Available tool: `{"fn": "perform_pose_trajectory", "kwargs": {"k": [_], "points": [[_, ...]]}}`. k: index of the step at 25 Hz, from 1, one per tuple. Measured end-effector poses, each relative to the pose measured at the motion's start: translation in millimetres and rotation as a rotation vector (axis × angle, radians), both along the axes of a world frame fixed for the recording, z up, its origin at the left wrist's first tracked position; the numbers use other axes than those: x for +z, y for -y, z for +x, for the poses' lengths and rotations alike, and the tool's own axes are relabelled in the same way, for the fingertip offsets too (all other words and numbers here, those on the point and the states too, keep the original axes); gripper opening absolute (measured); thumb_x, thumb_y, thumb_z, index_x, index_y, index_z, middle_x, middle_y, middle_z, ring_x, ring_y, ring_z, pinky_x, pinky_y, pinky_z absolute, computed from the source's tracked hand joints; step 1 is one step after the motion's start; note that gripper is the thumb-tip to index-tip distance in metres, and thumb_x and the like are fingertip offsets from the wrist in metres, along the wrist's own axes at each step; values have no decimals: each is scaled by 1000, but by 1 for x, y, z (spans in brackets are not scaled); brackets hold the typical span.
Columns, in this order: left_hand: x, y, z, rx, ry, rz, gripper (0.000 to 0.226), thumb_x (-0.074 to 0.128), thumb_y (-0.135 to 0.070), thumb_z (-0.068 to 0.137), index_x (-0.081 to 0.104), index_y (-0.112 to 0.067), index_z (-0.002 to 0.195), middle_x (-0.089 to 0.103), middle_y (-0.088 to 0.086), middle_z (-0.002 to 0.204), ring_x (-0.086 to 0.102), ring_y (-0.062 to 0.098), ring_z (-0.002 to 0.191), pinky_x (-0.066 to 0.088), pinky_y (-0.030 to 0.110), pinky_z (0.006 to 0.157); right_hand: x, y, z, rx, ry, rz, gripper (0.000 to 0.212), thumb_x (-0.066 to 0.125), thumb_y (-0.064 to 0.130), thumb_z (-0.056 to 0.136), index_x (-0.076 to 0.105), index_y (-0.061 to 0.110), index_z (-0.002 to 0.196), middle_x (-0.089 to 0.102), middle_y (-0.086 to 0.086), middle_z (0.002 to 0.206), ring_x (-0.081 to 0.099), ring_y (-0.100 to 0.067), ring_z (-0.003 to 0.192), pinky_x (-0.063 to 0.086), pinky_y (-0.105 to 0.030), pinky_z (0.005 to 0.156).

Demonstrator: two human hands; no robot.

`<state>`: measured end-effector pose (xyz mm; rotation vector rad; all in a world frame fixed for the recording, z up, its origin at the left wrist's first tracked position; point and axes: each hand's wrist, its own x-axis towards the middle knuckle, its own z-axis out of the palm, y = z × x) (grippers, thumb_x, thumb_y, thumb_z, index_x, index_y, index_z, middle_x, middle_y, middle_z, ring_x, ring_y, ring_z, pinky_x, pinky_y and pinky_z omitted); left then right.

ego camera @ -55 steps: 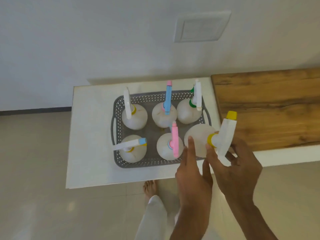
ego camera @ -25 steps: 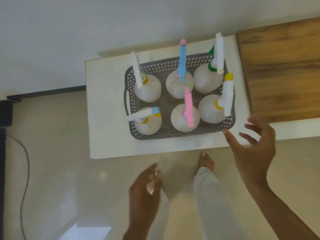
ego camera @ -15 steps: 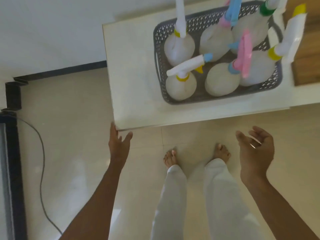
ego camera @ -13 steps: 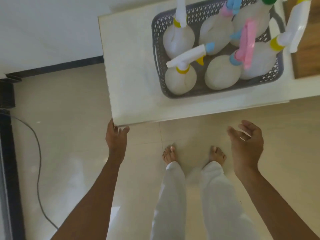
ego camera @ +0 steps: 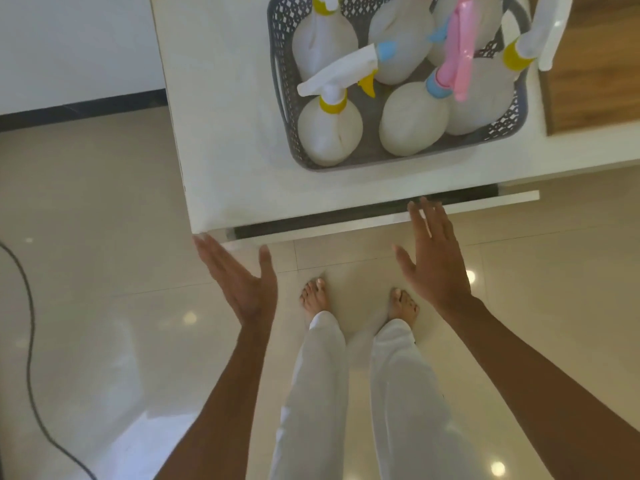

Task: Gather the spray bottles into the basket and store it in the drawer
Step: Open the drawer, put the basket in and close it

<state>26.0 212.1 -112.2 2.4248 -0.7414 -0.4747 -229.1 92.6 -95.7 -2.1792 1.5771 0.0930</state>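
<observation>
Both hands are spread flat and empty at mid-frame: the left hand below the desk's corner, the right hand with fingertips at the drawer front. The drawer stands slightly ajar; half a second ago no gap showed. The step looks like opening it; next, pull it fully out. The basket of spray bottles waits on the desk, upper right.

Six spray bottles are counted in one grey basket, which is set on one white counter. One drawer is seen slightly open below. Two hands, the left hand and the right hand, two bare feet and one black cable are counted.
</observation>
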Motion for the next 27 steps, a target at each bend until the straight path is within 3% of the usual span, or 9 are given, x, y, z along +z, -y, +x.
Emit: {"fn": "perform_pose_trajectory", "kwargs": {"k": [3,5,7,13,20,27], "points": [[1,8,-54,-434,87,90,76,46,-38,100,6,-10,158,-2,13,167,-6,29,154,3,52,124,-12,-6,-16,135,-163,60,82,57,36,98,8,17,161,0,-13,169,-4,-36,155,16,-60,123],[-4,13,-77,-707,100,204,72,43,-41,100,8,-16,158,-2,10,167,-7,30,154,1,55,123,-17,-14,-22,161,-219,57,87,58,40,96,3,22,161,-5,-11,169,-7,-35,155,15,-61,122],[-9,13,-89,-843,166,336,74,43,-47,100,9,-18,158,-3,10,167,-6,32,153,2,58,122,-20,-23,-24,147,-238,47,92,61,44,93,1,24,161,-7,-10,169,-8,-35,155,13,-60,122],[-10,-12,-101,-926,260,499,86,43,-54,94,-2,-16,158,-12,14,165,-10,36,152,11,61,121,-21,-45,-42,190,-241,71,101,64,46,90,-6,26,160,-13,-6,169,-11,-34,155,12,-56,124],[-6,-52,-136,-883,262,574,100,36,-72,89,-5,-12,157,-13,15,165,-12,38,152,7,56,123,-22,-86,-73,242,-186,106,99,62,48,91,-4,23,160,-13,-8,169,-13,-35,154,10,-53,126],[-6,-108,-163,-847,177,527,99,21,-79,87,-2,-14,158,-10,11,166,-11,34,153,11,55,123,-25,-144,-102,216,-167,106,83,33,65,98,-2,24,161,-13,-7,169,-14,-33,155,5,-51,126]]}}
